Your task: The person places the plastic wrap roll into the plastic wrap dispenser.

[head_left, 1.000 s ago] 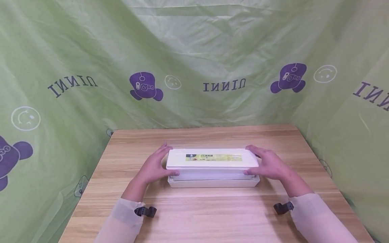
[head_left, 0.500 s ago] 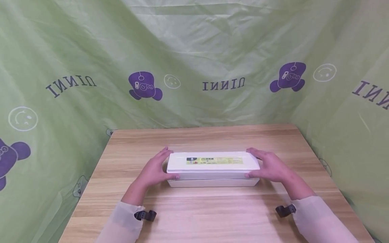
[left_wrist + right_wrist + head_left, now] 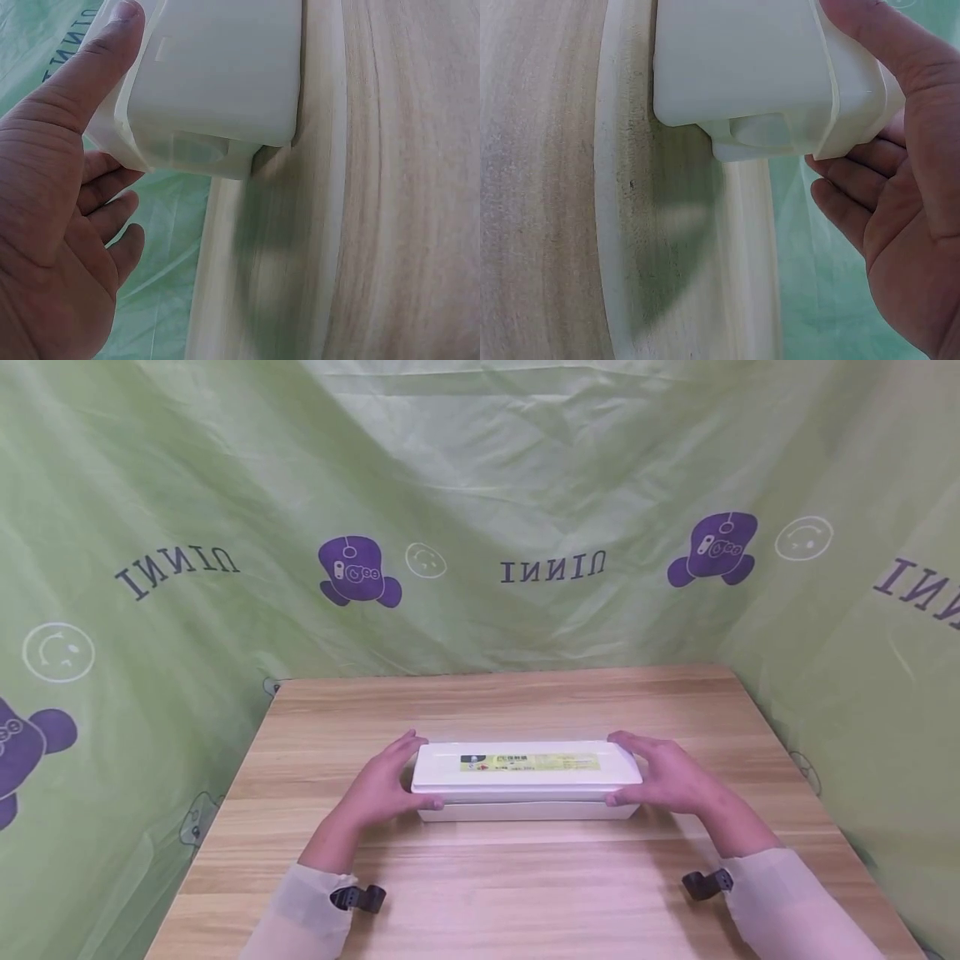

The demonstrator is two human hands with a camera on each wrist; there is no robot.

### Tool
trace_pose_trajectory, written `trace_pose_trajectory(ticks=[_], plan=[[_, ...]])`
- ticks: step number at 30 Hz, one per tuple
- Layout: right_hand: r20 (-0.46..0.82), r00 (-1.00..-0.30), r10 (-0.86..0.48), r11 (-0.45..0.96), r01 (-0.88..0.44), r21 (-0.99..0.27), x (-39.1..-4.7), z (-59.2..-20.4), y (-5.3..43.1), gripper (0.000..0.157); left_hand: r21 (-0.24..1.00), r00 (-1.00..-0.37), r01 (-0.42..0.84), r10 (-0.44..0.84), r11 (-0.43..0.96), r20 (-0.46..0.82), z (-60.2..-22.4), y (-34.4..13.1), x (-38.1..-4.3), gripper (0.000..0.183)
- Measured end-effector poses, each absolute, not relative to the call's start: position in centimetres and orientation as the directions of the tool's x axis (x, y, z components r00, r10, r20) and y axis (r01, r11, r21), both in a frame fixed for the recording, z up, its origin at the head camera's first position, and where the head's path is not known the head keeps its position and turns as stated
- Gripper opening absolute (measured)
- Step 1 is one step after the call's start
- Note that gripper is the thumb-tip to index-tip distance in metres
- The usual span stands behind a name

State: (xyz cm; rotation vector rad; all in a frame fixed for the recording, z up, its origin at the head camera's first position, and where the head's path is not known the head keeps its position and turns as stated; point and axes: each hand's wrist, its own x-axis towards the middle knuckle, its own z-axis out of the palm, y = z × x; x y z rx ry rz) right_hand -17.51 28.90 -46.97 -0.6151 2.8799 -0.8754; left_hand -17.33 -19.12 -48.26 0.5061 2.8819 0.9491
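A long white cling film box stands mid-table, its lid (image 3: 517,782) down over the base (image 3: 528,812). A yellow-green label (image 3: 529,762) runs along the top. My left hand (image 3: 386,789) grips the lid's left end, thumb on the front face and fingers at the back. At the other end, my right hand (image 3: 667,777) holds the lid the same way. Up close in the left wrist view, the thumb (image 3: 90,71) lies on the lid's edge above the base (image 3: 225,67). The right wrist view shows the base (image 3: 739,60) touching the table. The box's inside is hidden.
The wood-grain table (image 3: 495,893) carries the box. Green cloth (image 3: 480,460) with purple figures hangs behind and at both sides. A black wrist camera (image 3: 360,897) sits at the left sleeve, another black camera (image 3: 707,884) at the right.
Both hands have brought the lid down towards the base. The wide gap along the front has narrowed to a thin line. The base has stayed in place.
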Motion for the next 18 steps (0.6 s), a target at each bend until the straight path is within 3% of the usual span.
trace_pose_trajectory(ticks=[6,18], plan=[[0.054,-0.906,-0.419,0.754,-0.381,-0.534,-17.22,-47.15,28.99,0.111,0.597,-0.941,0.295,0.335,0.746,0.047,-48.5,-19.21,-17.15,0.106],[0.061,-0.894,-0.444,0.742,-0.405,-0.534,-16.74,-47.11,28.95,0.108,0.597,-0.94,0.293,0.34,0.747,0.036,-49.15,-19.36,-16.76,0.117]])
